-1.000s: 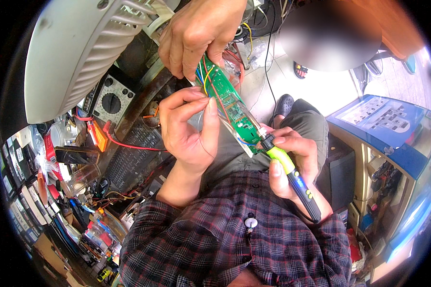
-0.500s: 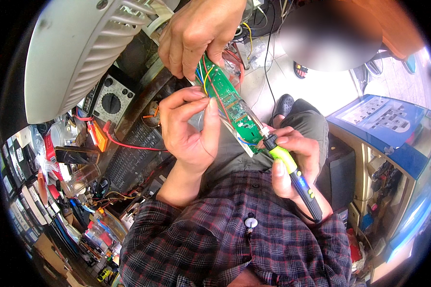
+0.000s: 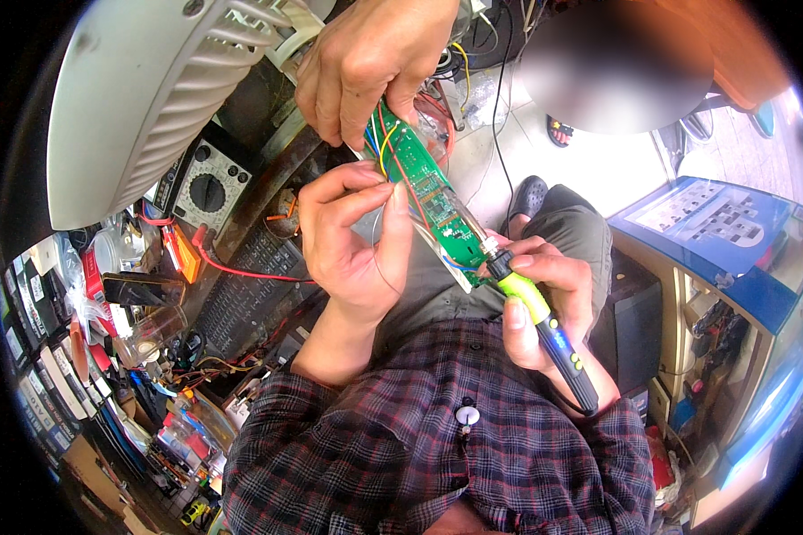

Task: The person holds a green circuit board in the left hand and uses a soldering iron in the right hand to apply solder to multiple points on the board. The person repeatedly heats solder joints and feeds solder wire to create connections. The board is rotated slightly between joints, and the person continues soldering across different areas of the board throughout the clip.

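Observation:
A long green circuit board (image 3: 459,239) with coloured wires lies slantwise above my lap. A co-worker's hand (image 3: 370,62) grips its far end. My right hand (image 3: 553,299) is closed around a soldering iron (image 3: 528,294), black and yellow-green with a small lit display. The iron's metal shaft points up-left over the board's right edge; where its tip ends is hard to make out. My left hand (image 3: 352,236), beside the board's left edge, pinches a thin strand of solder wire (image 3: 375,230) between thumb and fingers. The strand loops down across the palm.
A multimeter (image 3: 207,189) and a dusty keyboard (image 3: 245,281) are at the left, under a large ribbed white casing (image 3: 152,98). Tools and boxes crowd the lower left. A blue-topped cabinet (image 3: 714,232) stands at the right. A black cable (image 3: 500,98) hangs near the board.
The soldering iron and my right hand have shifted slightly up and left. My left thumb has moved a little, and the solder loop shows more plainly. The board stays in place.

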Demonstrator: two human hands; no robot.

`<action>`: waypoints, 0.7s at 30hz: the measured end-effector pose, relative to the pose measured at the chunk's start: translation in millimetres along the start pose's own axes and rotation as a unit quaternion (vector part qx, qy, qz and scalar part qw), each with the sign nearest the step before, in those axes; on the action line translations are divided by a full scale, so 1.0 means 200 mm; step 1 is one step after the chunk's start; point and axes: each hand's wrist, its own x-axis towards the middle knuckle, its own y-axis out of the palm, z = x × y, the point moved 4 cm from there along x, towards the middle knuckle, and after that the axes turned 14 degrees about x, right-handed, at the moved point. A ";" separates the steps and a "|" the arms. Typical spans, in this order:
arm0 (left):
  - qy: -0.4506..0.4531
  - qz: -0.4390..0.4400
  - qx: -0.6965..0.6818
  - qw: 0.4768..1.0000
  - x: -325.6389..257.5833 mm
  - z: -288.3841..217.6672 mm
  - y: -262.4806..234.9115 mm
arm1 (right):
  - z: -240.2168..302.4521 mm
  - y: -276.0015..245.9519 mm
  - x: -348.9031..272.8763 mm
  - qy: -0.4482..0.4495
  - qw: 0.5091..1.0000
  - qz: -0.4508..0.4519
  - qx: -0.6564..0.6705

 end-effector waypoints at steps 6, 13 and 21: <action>-0.003 0.003 0.004 1.000 0.00 0.00 0.00 | 0.00 0.00 0.01 -0.007 1.000 0.009 0.005; -0.003 -0.001 0.000 1.000 0.00 0.00 0.00 | -0.01 0.00 0.01 -0.009 1.000 0.012 0.004; -0.004 0.000 -0.002 1.000 0.00 0.00 0.00 | -0.01 0.00 0.01 -0.013 1.000 0.011 0.004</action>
